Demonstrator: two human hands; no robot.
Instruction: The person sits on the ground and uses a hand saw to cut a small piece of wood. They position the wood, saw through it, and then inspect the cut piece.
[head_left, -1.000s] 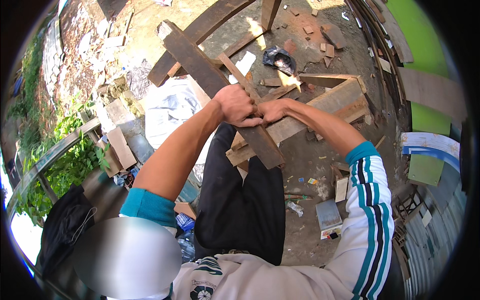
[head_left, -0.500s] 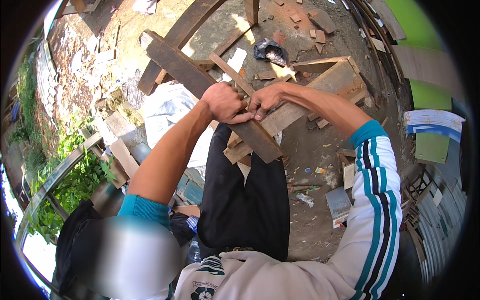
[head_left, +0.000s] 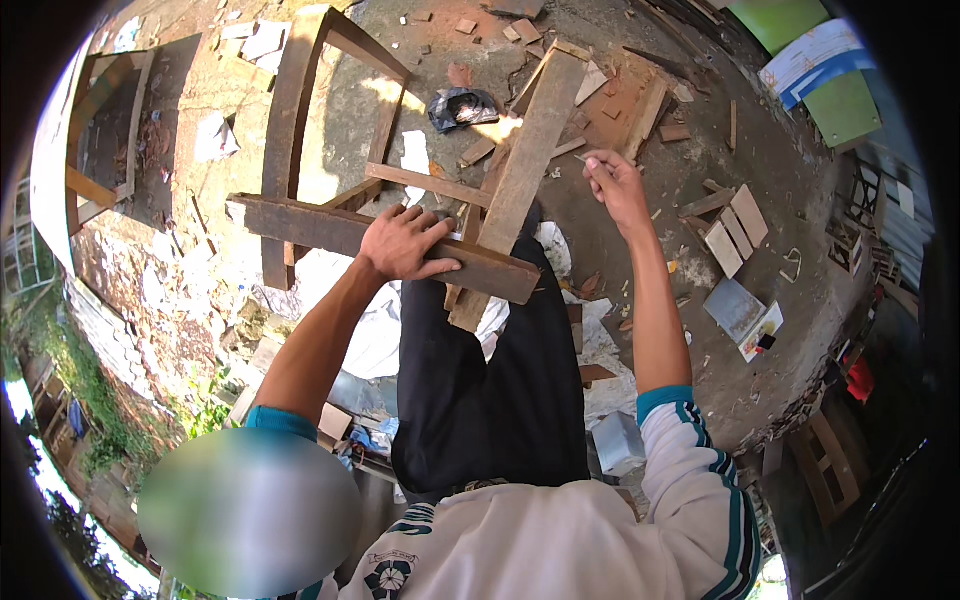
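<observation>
A dark wooden plank [head_left: 320, 226] lies crosswise in front of my thighs. My left hand [head_left: 408, 243] is wrapped over it from above, thumb along the near side. Beneath it crosses a lighter, weathered board [head_left: 535, 140], part of a wooden frame that runs away from me. A thin wooden strip [head_left: 430, 185] reaches across to this frame. My right hand [head_left: 616, 186] is raised off to the right, apart from the wood. Its thumb and fingers pinch a small, thin, nail-like piece [head_left: 583, 157], too small to name surely.
Another wooden frame [head_left: 285, 130] stands at the far left, touching the dark plank's area. A black plastic bag [head_left: 462, 108] lies on the ground ahead. Wood scraps, a slatted wooden piece [head_left: 735, 228] and a grey metal sheet [head_left: 735, 308] lie to the right. White sheeting [head_left: 365, 340] spreads by my legs.
My right hand has left the plank and moved right, now pinching a thin piece. My left hand stays on the plank. The view has turned, and the plank appears more level.
</observation>
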